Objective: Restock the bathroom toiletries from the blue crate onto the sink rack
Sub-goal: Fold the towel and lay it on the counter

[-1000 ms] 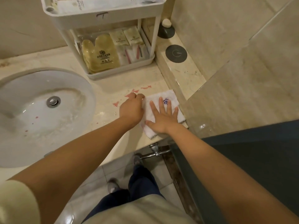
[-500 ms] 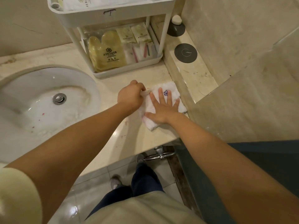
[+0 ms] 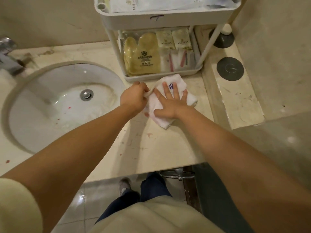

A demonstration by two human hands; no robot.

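Note:
A white towel (image 3: 190, 98) with a blue emblem lies on the marble counter (image 3: 159, 145), just in front of the white two-tier sink rack (image 3: 151, 21). My right hand (image 3: 171, 101) presses flat on the towel with fingers spread. My left hand (image 3: 134, 96) pinches the towel's left edge and lifts it a little. The rack's lower shelf holds a yellow packaged item (image 3: 142, 56), small sachets (image 3: 173, 39) and wrapped toothbrushes (image 3: 178, 60). White packets lie on its top shelf. The blue crate is out of view.
A round white basin (image 3: 33, 111) with a metal drain (image 3: 86, 94) sits at the left, with a tap (image 3: 6, 56) behind it. Two dark round discs (image 3: 230, 68) lie on a raised ledge at the right. Red specks dot the counter. My legs and floor tiles show below.
The towel and both hands have slid away from me, up to the rack's base. My left hand now lifts the towel's left edge. Red marks that lay beyond the towel are now covered or behind it.

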